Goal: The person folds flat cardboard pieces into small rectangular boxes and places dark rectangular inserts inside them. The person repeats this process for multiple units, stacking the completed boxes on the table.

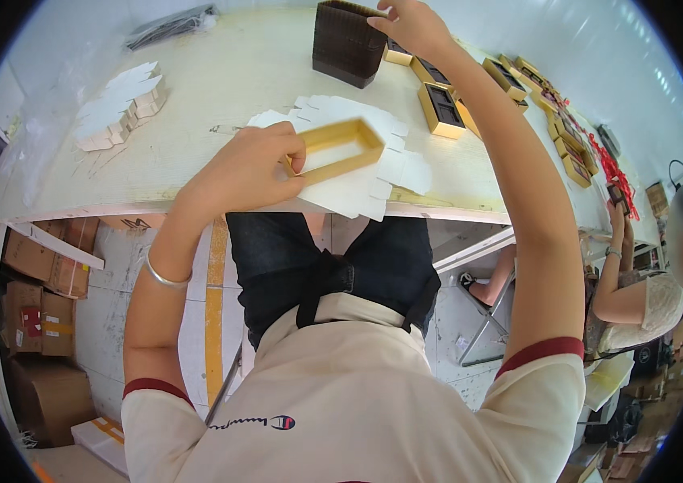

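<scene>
My left hand [257, 165], a bangle on its wrist, grips the near-left end of a small gold rectangular box [333, 171] with an open top. The box is slightly blurred and hovers over a pile of flat white card pieces [406, 171]. At the far side of the table my right hand [414, 28] has its fingertips closed on the upper right edge of a tall stack of dark brown tray inserts [348, 44]. Whether one insert has come away from the stack cannot be made out.
Gold boxes with dark inserts [442, 111] stand right of the stack. More white card pieces [120, 109] lie at the left, near a plastic-wrapped bundle [171, 26]. Red ribbons [611, 173] and another person [639, 306] are at the far right. Cardboard cartons [39, 318] sit below the table.
</scene>
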Demonstrator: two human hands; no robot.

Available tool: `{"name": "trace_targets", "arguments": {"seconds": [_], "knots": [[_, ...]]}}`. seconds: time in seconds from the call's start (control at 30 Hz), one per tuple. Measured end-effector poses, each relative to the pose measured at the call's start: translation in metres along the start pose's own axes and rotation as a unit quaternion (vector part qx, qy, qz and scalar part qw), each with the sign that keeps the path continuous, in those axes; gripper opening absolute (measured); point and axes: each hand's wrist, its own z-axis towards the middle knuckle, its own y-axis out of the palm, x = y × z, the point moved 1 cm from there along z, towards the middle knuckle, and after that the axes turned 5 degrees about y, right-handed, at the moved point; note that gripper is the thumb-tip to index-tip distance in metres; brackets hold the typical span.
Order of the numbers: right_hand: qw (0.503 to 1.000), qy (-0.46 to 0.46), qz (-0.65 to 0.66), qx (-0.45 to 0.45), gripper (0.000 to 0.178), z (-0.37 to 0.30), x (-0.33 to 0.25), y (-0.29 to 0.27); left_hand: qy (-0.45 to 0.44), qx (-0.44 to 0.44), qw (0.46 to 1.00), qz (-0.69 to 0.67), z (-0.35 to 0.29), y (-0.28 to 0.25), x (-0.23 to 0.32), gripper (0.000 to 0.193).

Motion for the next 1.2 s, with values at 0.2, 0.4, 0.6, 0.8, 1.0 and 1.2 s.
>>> {"name": "trace_targets", "arguments": {"seconds": [0.2,0.4,0.6,0.8,1.0,1.2], "knots": [[0.982,-0.031,-0.173,0.067,0.039,0.05,0.056,0.08,-0.024,0.084,0.995,-0.053,-0.004,0.02,-0.017,0.05],[0.998,0.032,-0.045,-0.014,0.025,0.052,0.043,0.065,-0.121,0.091,0.979,-0.136,-0.007,0.031,-0.022,0.062],[0.996,0.079,0.027,0.002,0.025,0.049,0.032,0.034,-0.1,0.082,0.979,-0.157,-0.006,0.035,-0.031,0.061],[0.924,0.14,0.351,0.053,0.025,0.033,0.013,-0.018,-0.083,0.11,0.979,-0.148,-0.011,0.034,-0.034,0.063],[0.811,0.255,0.461,-0.254,0.048,-0.108,-0.015,-0.084,-0.054,0.1,0.985,-0.13,-0.01,0.026,-0.014,0.074],[0.768,0.329,0.35,-0.424,0.05,-0.156,0.002,-0.079,-0.022,0.105,0.991,-0.085,0.001,0.023,0.014,0.077]]}}
